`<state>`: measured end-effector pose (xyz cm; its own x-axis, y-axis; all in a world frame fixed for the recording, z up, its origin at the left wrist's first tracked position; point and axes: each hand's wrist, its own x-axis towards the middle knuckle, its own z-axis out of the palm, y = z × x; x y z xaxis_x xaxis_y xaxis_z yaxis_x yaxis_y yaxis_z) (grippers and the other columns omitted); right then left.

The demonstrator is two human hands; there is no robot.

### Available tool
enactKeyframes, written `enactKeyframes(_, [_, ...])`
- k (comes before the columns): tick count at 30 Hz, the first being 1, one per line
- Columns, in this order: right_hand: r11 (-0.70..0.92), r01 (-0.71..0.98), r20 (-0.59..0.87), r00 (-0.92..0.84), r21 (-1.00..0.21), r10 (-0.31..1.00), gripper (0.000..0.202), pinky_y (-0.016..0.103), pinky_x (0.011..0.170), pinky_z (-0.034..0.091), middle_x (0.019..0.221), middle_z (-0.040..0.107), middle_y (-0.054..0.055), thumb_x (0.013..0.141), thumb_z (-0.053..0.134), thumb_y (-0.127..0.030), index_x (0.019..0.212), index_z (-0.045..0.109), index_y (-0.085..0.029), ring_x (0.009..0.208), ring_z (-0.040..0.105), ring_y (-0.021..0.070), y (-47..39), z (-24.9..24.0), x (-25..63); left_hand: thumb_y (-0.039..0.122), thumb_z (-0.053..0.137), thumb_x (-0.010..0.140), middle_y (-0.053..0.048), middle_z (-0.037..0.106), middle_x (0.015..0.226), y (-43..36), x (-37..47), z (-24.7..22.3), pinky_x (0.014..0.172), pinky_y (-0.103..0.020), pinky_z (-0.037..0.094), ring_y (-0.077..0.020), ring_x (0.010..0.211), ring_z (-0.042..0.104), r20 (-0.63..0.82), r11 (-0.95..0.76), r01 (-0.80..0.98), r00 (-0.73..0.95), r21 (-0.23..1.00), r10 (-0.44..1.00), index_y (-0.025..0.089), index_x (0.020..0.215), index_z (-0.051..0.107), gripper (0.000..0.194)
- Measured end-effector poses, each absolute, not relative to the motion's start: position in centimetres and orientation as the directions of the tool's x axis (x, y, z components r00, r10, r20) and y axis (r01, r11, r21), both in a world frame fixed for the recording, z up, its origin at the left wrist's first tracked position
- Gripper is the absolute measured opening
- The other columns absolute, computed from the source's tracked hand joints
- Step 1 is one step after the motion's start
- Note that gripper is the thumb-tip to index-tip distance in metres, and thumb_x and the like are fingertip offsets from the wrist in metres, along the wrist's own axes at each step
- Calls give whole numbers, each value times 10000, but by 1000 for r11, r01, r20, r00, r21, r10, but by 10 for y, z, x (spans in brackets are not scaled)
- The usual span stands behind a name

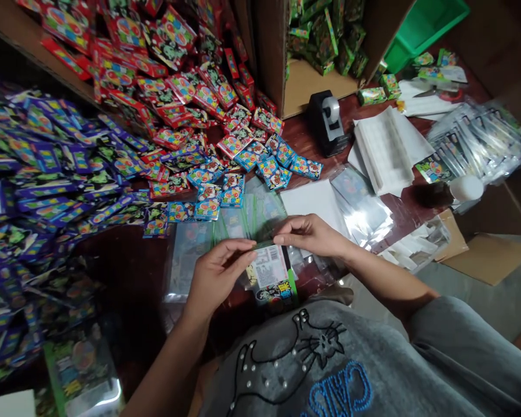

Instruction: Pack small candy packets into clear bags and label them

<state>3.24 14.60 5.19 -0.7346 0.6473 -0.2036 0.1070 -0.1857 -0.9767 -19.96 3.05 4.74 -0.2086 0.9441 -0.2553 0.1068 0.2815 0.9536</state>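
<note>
Green-edged plastic, hangs as a printed packet just below both hands, top edge pinched between thumb and forefinger of left hand and right hand. Runs lengthwise from that edge toward the grey shirt, about equally near either side. Bears a white label with barcode, print too small to read; lower down, shows Chinese characters, only "果" legible.
</note>
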Motion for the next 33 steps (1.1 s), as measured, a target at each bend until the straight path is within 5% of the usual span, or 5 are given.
enactKeyframes(5, [413,175,125,-787,-894,604,286,412,1079,567,1238,758,103,1097,631,-448,1102,793,-212,1222,685,217,170,53,54,517,786,916,-65,824,1051,35,-213,28,952,-388,611,-239,995,782,-178,217,326,-144,920,973,242,922,781,275])
enactKeyframes(11, [644,734,171,-621,-214,765,210,521,1047,475,1285,729,172,1037,686,-265,1208,770,-176,1217,588,343,233,37,100,492,782,919,-106,758,1322,61,-199,41,1200,-506,498,-312,1289,691,150,32,668,-213,743,966,254,1106,798,303])
enactKeyframes(19, [769,639,670,-576,11,469,170,477,1142,381,1077,807,-2,1033,674,-190,879,646,-255,1054,620,215,170,61,97,674,771,892,-136,787,1267,112,-97,68,867,-391,646,-263,1052,780,-376,354,-313,-9,881,927,223,1219,719,560])
enactKeyframes(28, [741,383,451,-611,-551,651,461,614,1273,352,1433,712,82,961,798,-518,1370,672,-346,1326,634,334,173,128,130,492,884,791,-122,817,1185,143,-117,99,888,-405,656,-286,1045,789,-341,365,-136,175,921,924,209,1252,714,567])
enactKeyframes(33, [480,85,192,-846,-873,498,538,392,1053,575,1335,717,110,959,811,-407,1426,643,-198,1175,698,230,229,134,119,415,876,789,-114,817,1101,141,-133,112,815,-391,672,-287,971,789,-313,310,72,389,948,866,206,1145,773,426])
